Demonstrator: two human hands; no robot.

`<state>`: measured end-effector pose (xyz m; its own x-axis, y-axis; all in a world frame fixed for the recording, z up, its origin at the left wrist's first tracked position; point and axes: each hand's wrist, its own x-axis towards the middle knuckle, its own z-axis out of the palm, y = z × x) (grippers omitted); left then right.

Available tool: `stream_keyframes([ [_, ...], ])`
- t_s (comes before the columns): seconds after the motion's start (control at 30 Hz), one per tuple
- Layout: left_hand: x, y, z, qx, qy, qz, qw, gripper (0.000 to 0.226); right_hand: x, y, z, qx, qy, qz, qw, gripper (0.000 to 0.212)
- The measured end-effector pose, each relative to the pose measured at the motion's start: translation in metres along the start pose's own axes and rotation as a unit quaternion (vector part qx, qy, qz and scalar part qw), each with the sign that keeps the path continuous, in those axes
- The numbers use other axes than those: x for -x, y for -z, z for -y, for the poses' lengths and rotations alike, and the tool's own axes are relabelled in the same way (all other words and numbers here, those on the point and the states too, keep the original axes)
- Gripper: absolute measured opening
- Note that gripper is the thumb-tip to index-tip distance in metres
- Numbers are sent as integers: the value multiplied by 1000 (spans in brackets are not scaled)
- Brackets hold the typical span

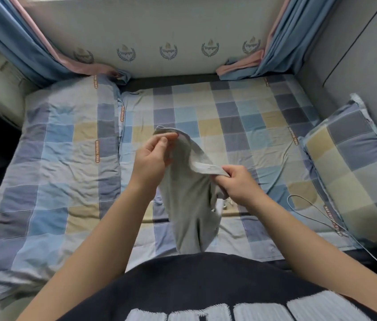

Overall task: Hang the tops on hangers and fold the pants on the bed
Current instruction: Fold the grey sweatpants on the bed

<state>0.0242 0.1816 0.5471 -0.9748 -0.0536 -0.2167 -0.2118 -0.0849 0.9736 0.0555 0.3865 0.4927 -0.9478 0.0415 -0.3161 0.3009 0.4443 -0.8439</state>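
Note:
A light grey garment [189, 205] hangs in front of me above the checked bed [240, 126], its lower part dropping toward my dark shirt. My left hand [153, 158] pinches the garment's top edge between thumb and fingers at the upper left. My right hand [238, 184] grips the same edge lower and to the right, fingers curled round the cloth. The edge stretches between the two hands. No hanger is in view.
A folded checked quilt [50, 172] covers the bed's left side. A checked pillow [354, 167] lies at the right, with a white cable [317, 214] looping beside it. Blue and pink curtains [27, 42] hang at both far corners against the wall.

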Motion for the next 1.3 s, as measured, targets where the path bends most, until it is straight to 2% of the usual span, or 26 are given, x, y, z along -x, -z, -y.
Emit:
stream_keyframes([
  [0.1, 9, -2, 27, -48, 15, 36, 998, 24, -1, 1, 33, -127, -38, 9, 991, 25],
  [0.2, 29, -5, 62, -108, 29, 13, 994, 19, 1, 3, 68, -227, -71, -5, 971, 23],
  [0.27, 38, -6, 84, -148, 67, 35, 986, 16, 5, 8, 88, -280, -75, -7, 957, 26],
  [0.37, 37, -13, 106, -239, 128, 157, 950, 48, 14, 19, 112, -385, -75, 20, 920, 23],
  [0.43, 31, -25, 111, -272, 124, 188, 936, 64, 20, 29, 128, -459, -79, 31, 885, 22],
  [0.5, 24, -38, 112, -266, 100, 185, 941, 58, 24, 39, 142, -513, -60, 44, 855, 19],
  [0.6, 10, -51, 107, -259, 53, 137, 955, 21, 22, 54, 153, -560, -17, 35, 827, 24],
  [0.63, 7, -52, 105, -245, 43, 121, 961, 14, 20, 59, 152, -555, -2, 37, 831, 25],
  [0.7, 3, -51, 100, -189, 33, 104, 976, 16, 18, 69, 142, -488, 18, 49, 871, 27],
  [0.77, 3, -47, 89, -119, 31, 78, 989, 19, 18, 70, 119, -350, 16, 43, 936, 43],
  [0.83, 2, -43, 73, -48, 35, 42, 997, 19, 26, 57, 87, -210, 6, 17, 978, 59],
  [0.93, -4, -41, 47, 43, 64, -9, 997, 19, 49, 19, 32, -88, -30, 37, 995, 85],
  [1.0, -6, -40, 30, 106, 105, -17, 989, 18, 62, -5, 4, -68, -65, 69, 993, 99],
  [1.03, -7, -40, 23, 137, 122, -13, 983, 18, 65, -15, -5, -85, -70, 83, 990, 94],
  [1.1, -7, -41, 13, 170, 142, -9, 975, 20, 64, -26, -13, -139, -56, 103, 983, 64],
  [1.2, -6, -39, 10, 173, 150, -24, 973, 21, 50, -23, -10, -139, -61, 57, 987, 20],
  [1.23, -7, -34, 10, 181, 151, -26, 972, 21, 44, -19, -8, -151, -70, 43, 985, 14],
  [1.3, -5, -23, 14, 191, 152, -9, 970, 27, 34, -11, 2, -193, -88, 13, 977, 18],
])
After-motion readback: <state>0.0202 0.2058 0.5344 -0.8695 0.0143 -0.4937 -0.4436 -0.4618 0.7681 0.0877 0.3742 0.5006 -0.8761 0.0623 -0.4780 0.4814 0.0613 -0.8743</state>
